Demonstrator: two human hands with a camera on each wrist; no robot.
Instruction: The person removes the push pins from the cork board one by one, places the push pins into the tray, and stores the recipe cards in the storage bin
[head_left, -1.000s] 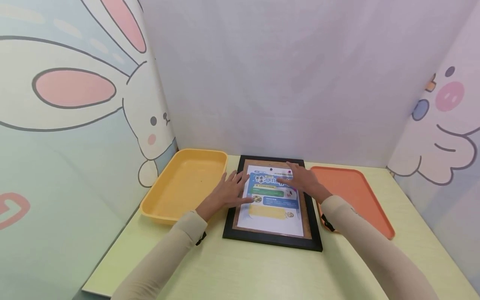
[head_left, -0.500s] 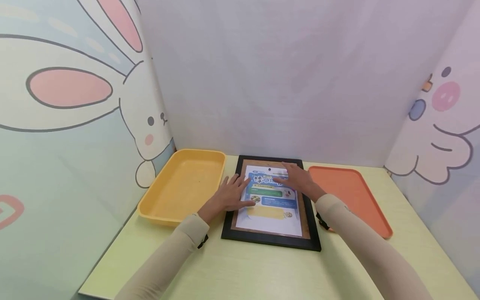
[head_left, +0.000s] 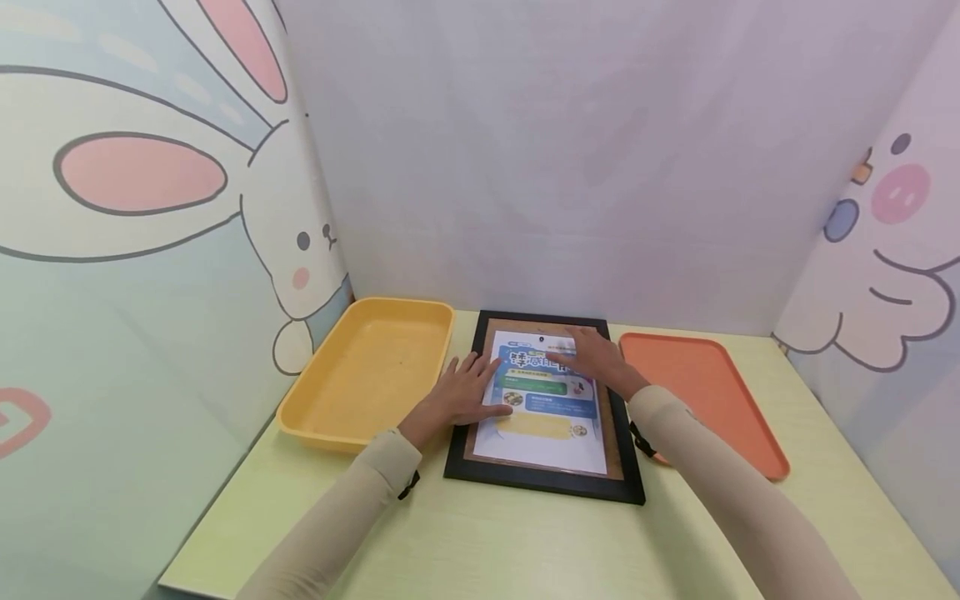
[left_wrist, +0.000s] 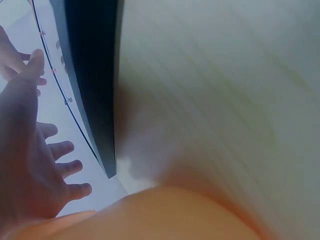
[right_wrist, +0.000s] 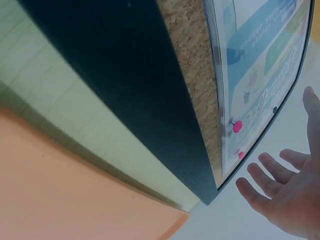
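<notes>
A corkboard (head_left: 613,442) in a black frame lies flat on the table, with a printed poster (head_left: 551,454) in a clear sleeve over it. Near the top of the poster a black pin (head_left: 542,338) shows in the head view. Two pink pushpins, one larger pushpin (right_wrist: 238,126) and one smaller pushpin (right_wrist: 241,155), stand at a poster corner in the right wrist view. My left hand (head_left: 459,396) spreads its fingers over the poster's left edge, thumb pointing inward. Over the upper right part is my right hand (head_left: 598,360), fingers extended and holding nothing visible.
A yellow tray (head_left: 367,375) stands left of the corkboard, close to its frame. On the right side lies a flat orange tray (head_left: 705,392), partly behind my right forearm. A pale cloth wall (head_left: 562,167) rises behind the table (head_left: 480,550).
My left hand has shifted slightly down and right over the poster. My right hand has edged left, covering the pink pushpin seen earlier in the head view. The corkboard and trays stay put.
</notes>
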